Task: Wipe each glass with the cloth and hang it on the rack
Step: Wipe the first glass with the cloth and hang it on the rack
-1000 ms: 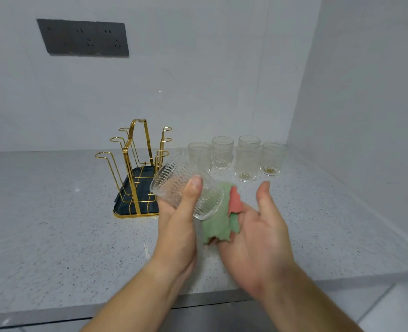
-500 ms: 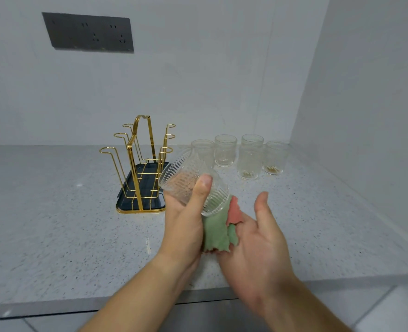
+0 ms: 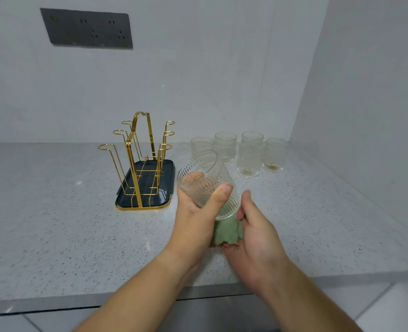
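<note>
My left hand grips a ribbed clear glass, tilted with its mouth toward the upper left. My right hand holds a green cloth pressed against the glass's base, thumb beside the glass. A gold wire rack on a dark tray stands to the left of the hands, with nothing hanging on it. Several more ribbed glasses stand upright on the counter behind the hands.
The speckled grey counter ends at a front edge just below my wrists. A white wall runs close on the right. A dark socket panel sits on the back wall.
My right hand has closed in on the glass, bringing the cloth up against its base. The cloth's pink side no longer shows. The glass stays in my left hand.
</note>
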A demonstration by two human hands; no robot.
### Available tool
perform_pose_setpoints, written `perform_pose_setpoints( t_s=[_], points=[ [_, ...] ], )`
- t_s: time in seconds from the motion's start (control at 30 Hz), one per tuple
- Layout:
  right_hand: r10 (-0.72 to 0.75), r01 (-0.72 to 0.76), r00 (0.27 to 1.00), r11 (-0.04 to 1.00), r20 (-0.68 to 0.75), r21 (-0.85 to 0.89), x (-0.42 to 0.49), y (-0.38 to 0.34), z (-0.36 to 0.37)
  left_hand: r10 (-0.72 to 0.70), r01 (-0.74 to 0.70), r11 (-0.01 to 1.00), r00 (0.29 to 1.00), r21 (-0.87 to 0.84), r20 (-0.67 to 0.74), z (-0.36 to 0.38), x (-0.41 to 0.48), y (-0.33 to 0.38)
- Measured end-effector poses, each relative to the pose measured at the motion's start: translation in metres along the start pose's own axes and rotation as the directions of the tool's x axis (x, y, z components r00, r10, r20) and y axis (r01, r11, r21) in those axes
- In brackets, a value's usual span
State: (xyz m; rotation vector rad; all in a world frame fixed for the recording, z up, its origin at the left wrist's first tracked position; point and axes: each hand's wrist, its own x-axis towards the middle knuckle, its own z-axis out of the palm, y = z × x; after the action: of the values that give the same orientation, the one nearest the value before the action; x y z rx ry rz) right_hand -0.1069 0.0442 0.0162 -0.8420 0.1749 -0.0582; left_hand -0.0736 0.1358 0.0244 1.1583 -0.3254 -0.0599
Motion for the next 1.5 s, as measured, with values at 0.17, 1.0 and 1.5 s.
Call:
perform_pose_setpoints(
  t_s=[0.17, 1.0, 1.5],
  points=[
    [-0.126, 0.032, 0.958, 0.939, -0.256, -0.342, 0.009, -0.015, -0.013, -0.021, 0.019, 0.995, 0.999, 0.094, 0.026, -0.009, 0.005, -0.006],
    [-0.232, 0.101, 0.967, -0.022, 0.104, -0.995, 0.014, -0.049, -0.069, -0.126, 0.124, 0.984, 0.992, 0.127, 0.012, -0.039, 0.001, -0.014],
    [0.271, -0.256, 0.911, 0.962, 0.31, -0.089, 0.009, -0.017, 0.007, -0.056, 0.042, 0.989, 0.994, 0.142, 0.093, -0.036, 0.016, 0.027]
  ],
)
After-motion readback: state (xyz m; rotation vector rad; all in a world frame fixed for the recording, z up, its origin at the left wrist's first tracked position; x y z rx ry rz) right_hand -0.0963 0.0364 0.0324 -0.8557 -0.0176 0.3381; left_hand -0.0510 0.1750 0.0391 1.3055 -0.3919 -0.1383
